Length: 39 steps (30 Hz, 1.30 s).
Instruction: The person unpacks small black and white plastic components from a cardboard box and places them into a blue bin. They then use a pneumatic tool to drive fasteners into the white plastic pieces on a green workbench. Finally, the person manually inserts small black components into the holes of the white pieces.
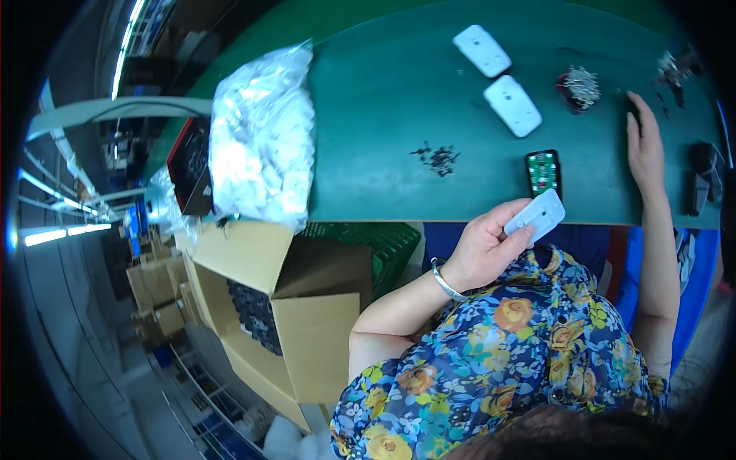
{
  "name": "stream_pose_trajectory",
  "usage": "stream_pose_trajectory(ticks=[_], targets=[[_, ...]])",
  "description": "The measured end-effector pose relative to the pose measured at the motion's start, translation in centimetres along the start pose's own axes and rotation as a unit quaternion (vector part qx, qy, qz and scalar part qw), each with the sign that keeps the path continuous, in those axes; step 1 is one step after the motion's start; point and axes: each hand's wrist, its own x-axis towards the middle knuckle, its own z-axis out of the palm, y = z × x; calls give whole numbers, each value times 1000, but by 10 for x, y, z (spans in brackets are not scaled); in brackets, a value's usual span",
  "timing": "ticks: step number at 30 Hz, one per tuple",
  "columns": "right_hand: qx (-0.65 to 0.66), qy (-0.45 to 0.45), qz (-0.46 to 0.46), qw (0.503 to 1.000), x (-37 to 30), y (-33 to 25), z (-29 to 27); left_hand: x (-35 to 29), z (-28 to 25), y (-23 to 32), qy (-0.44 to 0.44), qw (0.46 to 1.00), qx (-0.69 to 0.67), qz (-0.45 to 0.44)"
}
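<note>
Near the front edge of the green table, my left hand point(487, 245) grips a white plastic cover point(541, 217) with rounded corners between thumb and fingers. Just beyond it lies a black housing with a green circuit board point(543, 172) inside. My right hand point(646, 149) reaches over the right part of the table, fingers stretched out and slightly apart, nothing seen in them. Left of its fingertips is a heap of small silvery metal parts point(583, 88) in a dark reddish holder. Two more white covers point(483, 50) lie farther off. A loose pile of small black screw-like pieces point(437, 159) sits left of the housing.
A large clear bag of white parts point(261, 142) stands at the table's left end, beside a red-and-black box point(190, 169). Below are an open cardboard box point(314, 345) holding black parts and a green crate point(395, 253). Dark objects point(704, 176) lie at the right edge.
</note>
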Motion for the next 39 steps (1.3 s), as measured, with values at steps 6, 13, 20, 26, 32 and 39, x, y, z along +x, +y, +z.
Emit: stream_pose_trajectory(ticks=[6, 13, 20, 26, 32, 39], targets=[[8, 72, -27, 997, -8, 8, -19, -22, -23, -6, 70, 996, -55, 7], [96, -83, -211, 969, 1, -146, -22, -28, -38, -8, 140, 987, -67, 28], [21, -270, -242, 932, 29, -207, 53, -23, -28, -8, 166, 981, -78, 61], [-28, -288, -202, 936, 32, -206, 68, -23, -26, -14, 184, 977, -76, 79], [-60, -278, -208, 936, 33, -208, 72, -22, -30, -11, 184, 975, -100, 79], [104, -210, -228, 945, 33, -192, 37, -15, -26, -5, 162, 977, -131, 49]])
